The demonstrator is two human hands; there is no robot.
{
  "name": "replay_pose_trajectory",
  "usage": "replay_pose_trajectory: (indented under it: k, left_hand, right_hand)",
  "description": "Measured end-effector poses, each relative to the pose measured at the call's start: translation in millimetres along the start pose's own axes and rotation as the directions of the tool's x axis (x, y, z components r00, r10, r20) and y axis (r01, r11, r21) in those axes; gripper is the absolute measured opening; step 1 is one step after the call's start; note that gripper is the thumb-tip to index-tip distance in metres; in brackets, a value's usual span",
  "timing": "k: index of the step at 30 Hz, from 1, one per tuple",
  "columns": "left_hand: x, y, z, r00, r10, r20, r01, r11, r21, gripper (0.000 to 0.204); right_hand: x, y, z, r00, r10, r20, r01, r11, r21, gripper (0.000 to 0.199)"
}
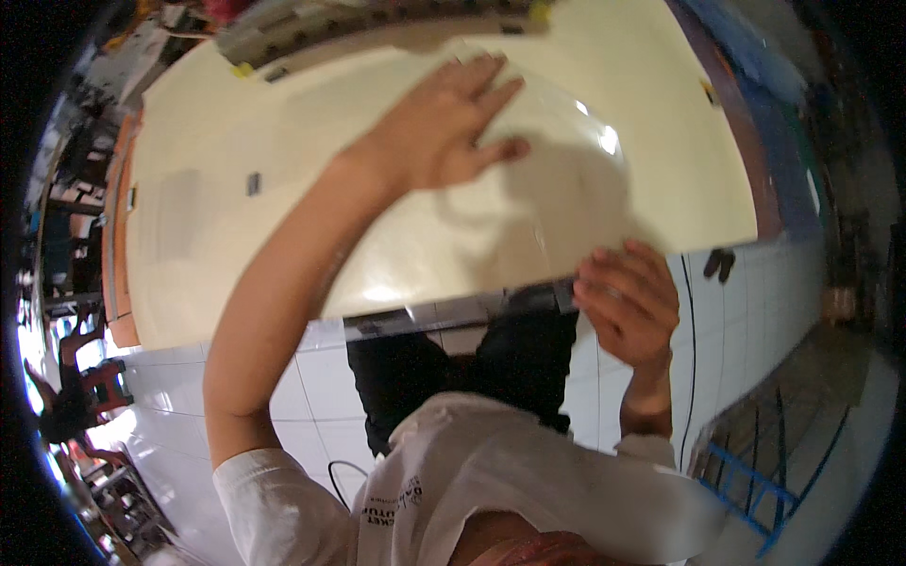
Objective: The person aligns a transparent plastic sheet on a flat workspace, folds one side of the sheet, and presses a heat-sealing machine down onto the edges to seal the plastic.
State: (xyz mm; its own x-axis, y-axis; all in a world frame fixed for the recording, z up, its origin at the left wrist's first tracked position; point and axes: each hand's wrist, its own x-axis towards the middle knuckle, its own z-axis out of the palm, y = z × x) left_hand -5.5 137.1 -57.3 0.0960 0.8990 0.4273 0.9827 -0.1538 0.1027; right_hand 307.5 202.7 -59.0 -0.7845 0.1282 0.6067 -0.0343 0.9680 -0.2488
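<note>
A clear plastic sheet (pixel 557 222) with bright glints lies over the cream-covered tabletop (pixel 679 123), and its near edge hangs slightly past the table's front. My left hand (pixel 453 123) reaches far across and rests palm down on or just above the sheet, its fingers apart and nothing in them. At the front edge, to the right, my right hand (pixel 630 302) is closed on the sheet's near right edge, fingers on top and thumb lower. How firmly it grips cannot be seen.
Along the far side lies a long grey bar (pixel 377 36) with dark holes. A small dark grey piece (pixel 253 184) sits on the left of the tabletop. On the tiled floor are a red stool (pixel 106 387), dark footwear (pixel 719 265), a black cable (pixel 691 358) and a blue metal frame (pixel 755 481).
</note>
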Motion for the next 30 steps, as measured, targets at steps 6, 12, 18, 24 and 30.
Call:
replay_pose_trajectory:
  k: [6,12,18,24,30]
  left_hand:
    - [7.1,3.0,-23.1,0.997,0.002,0.08,0.0,0.999,-0.034,0.061]
    - [8.7,9.8,-24.8,0.998,0.008,0.064,-0.006,0.999,-0.032,0.065]
    - [8.5,13.7,-26.0,0.994,-0.034,0.106,0.04,0.998,-0.055,0.067]
    - [9.1,10.9,-22.3,0.99,-0.058,0.132,0.07,0.994,-0.082,0.068]
    - [10.3,13.2,-27.1,0.987,-0.072,0.144,0.085,0.993,-0.084,0.069]
  right_hand:
    - [-4.6,3.7,2.4,0.999,0.049,-0.019,-0.048,0.998,0.04,0.027]
    - [-19.4,0.2,20.1,0.996,0.061,-0.061,-0.06,0.998,0.014,0.028]
    - [-31.4,-2.8,62.4,0.956,0.018,-0.293,-0.069,0.984,-0.166,0.041]
    - [-32.4,-0.9,76.6,0.924,0.022,-0.381,-0.107,0.973,-0.204,0.044]
    - [-29.8,-5.5,74.7,0.922,0.015,-0.387,-0.115,0.964,-0.238,0.036]
